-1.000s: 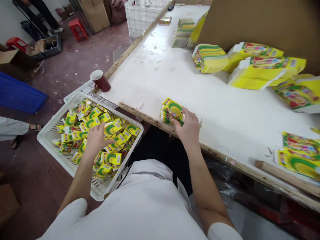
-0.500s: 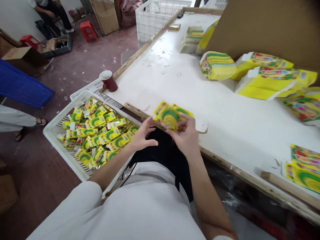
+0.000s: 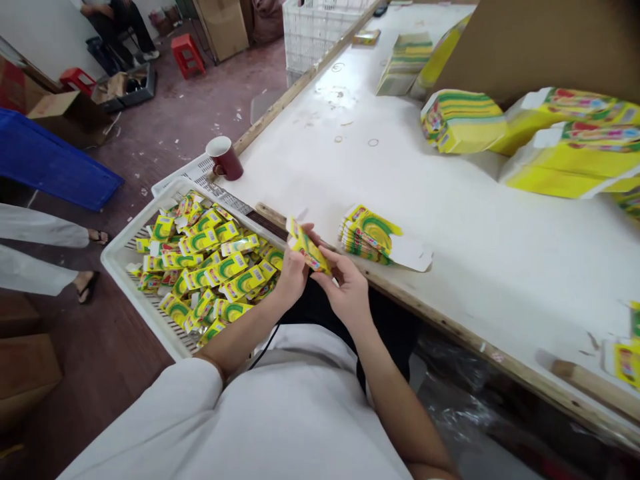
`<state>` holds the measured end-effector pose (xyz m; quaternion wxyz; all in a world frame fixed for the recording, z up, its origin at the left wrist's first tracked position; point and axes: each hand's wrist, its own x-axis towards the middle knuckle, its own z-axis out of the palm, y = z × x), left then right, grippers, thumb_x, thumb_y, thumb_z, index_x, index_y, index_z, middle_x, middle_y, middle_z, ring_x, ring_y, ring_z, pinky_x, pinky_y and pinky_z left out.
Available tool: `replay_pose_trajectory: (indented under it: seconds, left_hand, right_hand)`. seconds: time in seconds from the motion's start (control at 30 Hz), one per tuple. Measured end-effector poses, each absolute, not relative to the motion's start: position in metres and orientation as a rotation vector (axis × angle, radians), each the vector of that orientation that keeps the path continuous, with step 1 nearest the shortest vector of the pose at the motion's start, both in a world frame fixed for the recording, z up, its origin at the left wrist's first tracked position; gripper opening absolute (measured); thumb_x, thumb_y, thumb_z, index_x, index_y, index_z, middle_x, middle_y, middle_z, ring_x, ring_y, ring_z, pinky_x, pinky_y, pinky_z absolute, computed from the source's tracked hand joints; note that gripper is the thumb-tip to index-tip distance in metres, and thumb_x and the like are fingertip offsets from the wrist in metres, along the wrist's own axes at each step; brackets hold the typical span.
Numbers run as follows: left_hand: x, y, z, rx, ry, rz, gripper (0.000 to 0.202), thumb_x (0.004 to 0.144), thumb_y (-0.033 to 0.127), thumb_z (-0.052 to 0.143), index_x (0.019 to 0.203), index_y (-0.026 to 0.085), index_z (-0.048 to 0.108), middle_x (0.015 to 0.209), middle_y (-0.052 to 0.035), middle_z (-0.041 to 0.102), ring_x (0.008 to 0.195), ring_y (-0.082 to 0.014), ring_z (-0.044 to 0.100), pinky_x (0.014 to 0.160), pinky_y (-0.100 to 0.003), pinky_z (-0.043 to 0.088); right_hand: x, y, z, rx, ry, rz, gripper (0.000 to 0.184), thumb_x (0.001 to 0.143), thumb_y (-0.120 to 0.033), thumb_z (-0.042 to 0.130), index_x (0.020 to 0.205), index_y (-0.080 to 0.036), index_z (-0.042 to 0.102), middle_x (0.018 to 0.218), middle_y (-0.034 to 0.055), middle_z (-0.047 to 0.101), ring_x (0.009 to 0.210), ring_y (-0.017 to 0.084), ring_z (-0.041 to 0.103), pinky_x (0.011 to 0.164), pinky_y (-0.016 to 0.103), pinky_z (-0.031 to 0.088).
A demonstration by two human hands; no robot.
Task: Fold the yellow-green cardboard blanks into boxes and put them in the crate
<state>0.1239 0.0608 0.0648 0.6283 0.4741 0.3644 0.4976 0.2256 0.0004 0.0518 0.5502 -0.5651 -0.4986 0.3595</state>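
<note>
Between both hands, over the table's front edge, is a small yellow and green printed carton (image 3: 311,253), tilted, with a flap standing up at its far end. My left hand (image 3: 293,273) is closed round its left end. The fingers and thumb of my right hand (image 3: 346,283) pinch its right end. Just right of them a stack of flat yellow cartons (image 3: 367,233) lies on the white table (image 3: 310,173), white flaps sticking out to the right. To my left stands a white plastic crate (image 3: 145,327) heaped with small yellow cartons (image 3: 225,267), several with open flaps.
A maroon mug (image 3: 225,159) stands at the table's left corner. Bundles of flat cartons (image 3: 463,120) lie at the back right beside a large cardboard sheet (image 3: 545,53). A wooden strip (image 3: 595,387) lies near the right front edge. Another person's legs (image 3: 40,267) show at far left.
My right hand has brought one carton left, away from the stack. My left hand, open before, has closed on it. The view has shifted slightly.
</note>
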Motion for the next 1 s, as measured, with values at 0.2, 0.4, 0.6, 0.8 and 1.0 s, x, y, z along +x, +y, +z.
replay_pose_trajectory:
  seconds: [0.2, 0.4, 0.6, 0.8, 1.0]
  left_hand:
    - [0.113, 0.063, 0.048, 0.925, 0.916, 1.206, 0.042, 0.072, 0.059, 0.076, 0.085, 0.020, 0.067, 0.078, -0.0005, 0.072, 0.079, -0.0186, 0.070, 0.078, -0.033, 0.057]
    - [0.069, 0.084, 0.090, 1.442, 0.807, 0.999, 0.074, 0.080, 0.077, 0.052, 0.127, 0.021, 0.062, 0.129, -0.0130, 0.066, 0.128, -0.0299, 0.057, 0.111, -0.045, 0.041]
    - [0.068, 0.078, 0.104, 2.135, 0.853, 0.448, 0.095, 0.059, 0.048, 0.087, 0.139, 0.018, 0.045, 0.136, -0.0177, 0.058, 0.126, -0.0359, 0.056, 0.106, -0.049, 0.045]
    - [0.081, 0.068, 0.085, 2.276, 1.032, 0.507, 0.072, 0.071, 0.035, 0.080, 0.131, 0.019, 0.043, 0.126, -0.0124, 0.061, 0.115, -0.0300, 0.063, 0.097, -0.042, 0.051]
    - [0.082, 0.056, 0.081, 2.411, 0.780, 0.515, 0.079, 0.078, 0.032, 0.074, 0.142, 0.024, 0.028, 0.139, -0.0128, 0.052, 0.128, -0.0286, 0.056, 0.104, -0.040, 0.049]
  right_hand:
    - [0.239, 0.000, 0.057, -1.310, -1.208, 0.739, 0.017, 0.087, -0.031, 0.064, 0.096, -0.025, 0.077, 0.077, 0.0020, 0.068, 0.072, 0.020, 0.063, 0.066, 0.034, 0.053]
    - [0.258, -0.003, 0.065, -1.499, -1.463, 0.309, 0.024, 0.092, -0.025, 0.059, 0.103, -0.035, 0.078, 0.083, 0.0037, 0.070, 0.081, 0.021, 0.061, 0.080, 0.040, 0.051]
    - [0.252, -0.008, 0.070, -1.385, -1.800, 0.195, 0.033, 0.094, -0.021, 0.056, 0.109, -0.045, 0.073, 0.096, 0.0010, 0.072, 0.097, 0.022, 0.062, 0.107, 0.048, 0.040]
    - [0.242, -0.007, 0.056, -1.325, -1.227, 0.542, 0.069, 0.089, -0.047, 0.061, 0.150, -0.026, 0.037, 0.154, 0.0108, 0.042, 0.143, 0.032, 0.039, 0.118, 0.055, 0.033]
    - [0.224, 0.001, 0.056, -1.043, -0.823, 1.328, 0.051, 0.089, -0.049, 0.058, 0.133, -0.023, 0.056, 0.139, 0.0046, 0.061, 0.131, 0.024, 0.056, 0.113, 0.040, 0.045]
